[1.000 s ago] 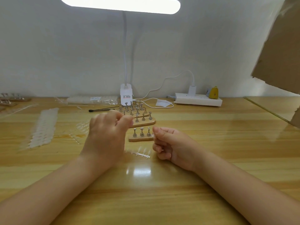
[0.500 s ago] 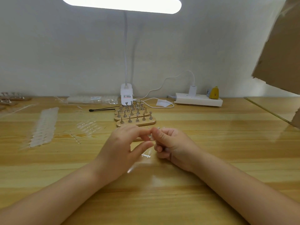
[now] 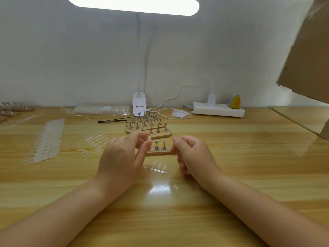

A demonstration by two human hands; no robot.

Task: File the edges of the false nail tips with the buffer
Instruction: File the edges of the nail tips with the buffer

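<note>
Your left hand [image 3: 122,157] is blurred w/ fingers [image 3: 142,151] half curled at the near wooden stand [image 3: 160,150]; can't tell if they're pinching anything. Your right hand [image 3: 193,157] is curled loosely just right of that stand, grip also unclear. A clear strip of nail tips [image 3: 156,167] lies on the tabletop [image 3: 249,157] btwn your hands; no buffer visible.
</note>
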